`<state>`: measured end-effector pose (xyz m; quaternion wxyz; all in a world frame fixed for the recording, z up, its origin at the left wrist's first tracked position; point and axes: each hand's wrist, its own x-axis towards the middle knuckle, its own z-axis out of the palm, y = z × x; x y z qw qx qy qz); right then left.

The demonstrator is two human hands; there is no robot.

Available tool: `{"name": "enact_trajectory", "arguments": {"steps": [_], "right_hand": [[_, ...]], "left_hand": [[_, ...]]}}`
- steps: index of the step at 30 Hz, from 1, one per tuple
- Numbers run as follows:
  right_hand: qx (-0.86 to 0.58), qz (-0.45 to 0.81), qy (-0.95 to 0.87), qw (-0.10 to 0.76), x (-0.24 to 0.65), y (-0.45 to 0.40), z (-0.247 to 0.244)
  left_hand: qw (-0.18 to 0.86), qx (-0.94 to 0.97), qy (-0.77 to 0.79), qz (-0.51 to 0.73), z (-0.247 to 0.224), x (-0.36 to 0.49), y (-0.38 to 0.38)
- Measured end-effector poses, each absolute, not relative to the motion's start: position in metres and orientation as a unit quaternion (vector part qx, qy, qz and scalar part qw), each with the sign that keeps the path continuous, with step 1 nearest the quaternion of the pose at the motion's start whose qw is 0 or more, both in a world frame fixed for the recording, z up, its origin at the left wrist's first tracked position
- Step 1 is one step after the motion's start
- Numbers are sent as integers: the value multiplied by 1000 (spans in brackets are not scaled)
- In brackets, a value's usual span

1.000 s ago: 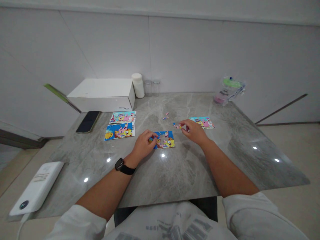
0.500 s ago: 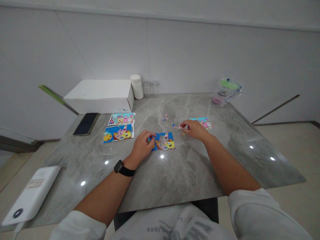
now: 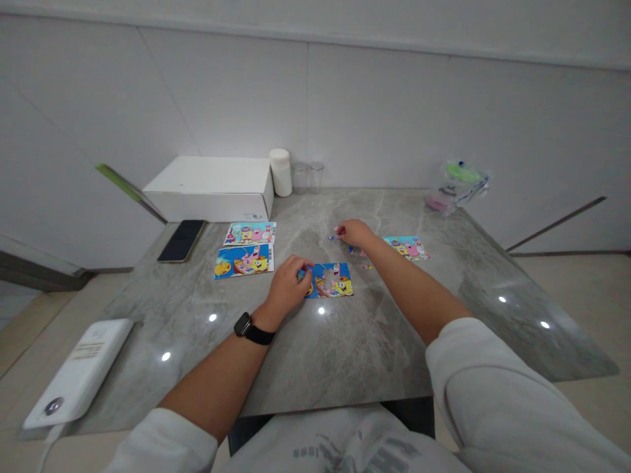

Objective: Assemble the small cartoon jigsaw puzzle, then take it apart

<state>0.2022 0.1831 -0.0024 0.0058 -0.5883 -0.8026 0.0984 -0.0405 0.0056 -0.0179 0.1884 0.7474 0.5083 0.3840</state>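
Note:
A partly filled jigsaw puzzle (image 3: 326, 281) with a blue cartoon picture lies on the table, a grey gap in its upper middle. My left hand (image 3: 288, 282), wearing a black watch, is closed at the puzzle's left edge, its fingers curled over that end. Farther back, my right hand (image 3: 353, 232) pinches at a small puzzle piece (image 3: 337, 229), which its fingertips partly hide. A loose piece (image 3: 330, 238) lies just beside those fingertips. Several more loose pieces (image 3: 351, 249) are scattered under and near my right forearm.
Two picture cards (image 3: 244, 261) lie at left, and another card (image 3: 408, 247) at right. Behind are a phone (image 3: 182, 240), a white box (image 3: 211, 205), a white bottle (image 3: 280, 173), clear glasses (image 3: 316, 178) and a plastic bag (image 3: 456, 187). A white device (image 3: 79, 374) sits front left.
My right hand has moved back and left, from the pieces beside the right-hand card to the farther pieces. My left hand stays at the puzzle's left edge. The view has shifted slightly.

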Motion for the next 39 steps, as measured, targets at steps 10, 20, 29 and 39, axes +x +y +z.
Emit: {"name": "enact_trajectory", "arguments": {"steps": [10, 20, 29, 39], "right_hand": [[-614, 207, -758, 74, 223, 156, 11], [-450, 478, -730, 190, 222, 92, 21], [-449, 464, -745, 170, 208, 83, 21], [-447, 333, -827, 78, 192, 69, 10]], "left_hand": [[180, 758, 509, 367, -20, -39, 5], [157, 788, 491, 336, -23, -36, 2], [143, 817, 469, 303, -20, -34, -2], [146, 843, 463, 233, -20, -31, -6]]}}
